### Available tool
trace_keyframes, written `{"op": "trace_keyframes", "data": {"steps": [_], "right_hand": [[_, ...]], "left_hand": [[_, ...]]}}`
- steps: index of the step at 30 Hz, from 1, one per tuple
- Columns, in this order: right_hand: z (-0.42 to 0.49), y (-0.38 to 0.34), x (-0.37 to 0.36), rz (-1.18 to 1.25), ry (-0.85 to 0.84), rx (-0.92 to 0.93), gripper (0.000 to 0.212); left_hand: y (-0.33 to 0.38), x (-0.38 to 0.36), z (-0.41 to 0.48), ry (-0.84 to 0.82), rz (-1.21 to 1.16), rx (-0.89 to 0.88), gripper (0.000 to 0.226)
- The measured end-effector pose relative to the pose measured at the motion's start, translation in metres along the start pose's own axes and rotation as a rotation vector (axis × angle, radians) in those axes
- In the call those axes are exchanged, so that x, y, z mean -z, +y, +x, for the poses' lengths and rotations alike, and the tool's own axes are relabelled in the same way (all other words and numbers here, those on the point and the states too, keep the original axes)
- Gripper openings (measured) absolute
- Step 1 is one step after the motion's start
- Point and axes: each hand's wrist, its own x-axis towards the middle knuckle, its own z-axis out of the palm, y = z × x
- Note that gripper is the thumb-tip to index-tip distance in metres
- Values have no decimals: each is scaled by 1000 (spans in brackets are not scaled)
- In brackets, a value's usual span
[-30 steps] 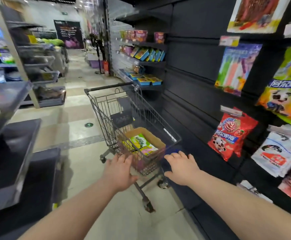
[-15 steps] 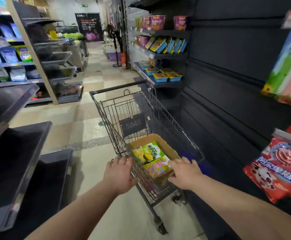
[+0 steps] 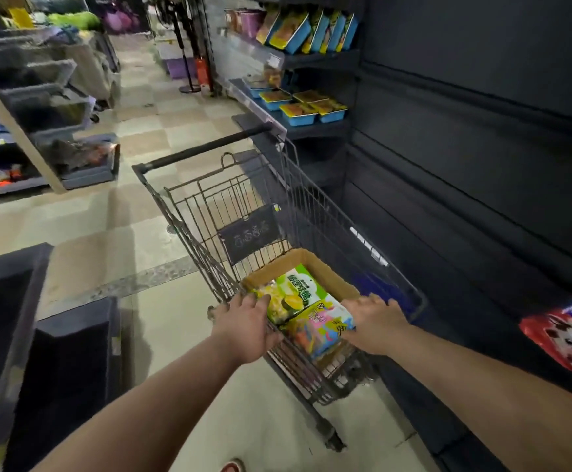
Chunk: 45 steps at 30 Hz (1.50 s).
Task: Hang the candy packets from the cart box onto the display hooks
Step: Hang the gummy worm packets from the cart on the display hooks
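A wire shopping cart (image 3: pixel 315 202) stands in the aisle along the dark display wall (image 3: pixel 482 172). At its near end sits an open cardboard box (image 3: pixel 327 269). In the box lie a green and yellow candy packet (image 3: pixel 294 294) and a pink, blue and yellow candy packet (image 3: pixel 315 333). My left hand (image 3: pixel 247 330) is palm down, fingers spread, over the box's left edge and touching the green packet. My right hand (image 3: pixel 374 323) is palm down over the box's right edge, its thumb against the colourful packet. Neither hand has closed on a packet.
A red packet with a cow picture (image 3: pixel 565 338) hangs on the wall at the right edge. Farther along the wall, shelves hold blue trays (image 3: pixel 306 110). Dark shelf units (image 3: pixel 8 301) line the left side. A tiled aisle (image 3: pixel 162 107) runs ahead, with a fan stand (image 3: pixel 189 86).
My view has tilted down and closed in on the cart. Both hands have moved forward from the cart's near rim to over the box and onto the packets.
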Motion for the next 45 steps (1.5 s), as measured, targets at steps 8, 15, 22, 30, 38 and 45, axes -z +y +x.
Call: {"op": "trace_keyframes", "data": {"steps": [8, 15, 22, 30, 38, 45], "right_hand": [[48, -39, -12, 138, -15, -269, 52], [67, -53, -32, 189, -125, -417, 53], [106, -44, -41, 217, -216, -475, 62], [185, -18, -44, 296, -265, -455, 62], [239, 17, -62, 459, -331, -471, 65], [262, 15, -93, 635, -379, -605, 70]], "left_hand": [[-72, 14, 82, -58, 29, -215, 80], [-80, -3, 138, -138, 61, -350, 80], [-70, -15, 184, -194, 101, -440, 80], [-64, -3, 265, -281, 169, -439, 79], [-35, -20, 330, -415, 201, -433, 80], [-24, -43, 363, -505, 196, -458, 79]]}}
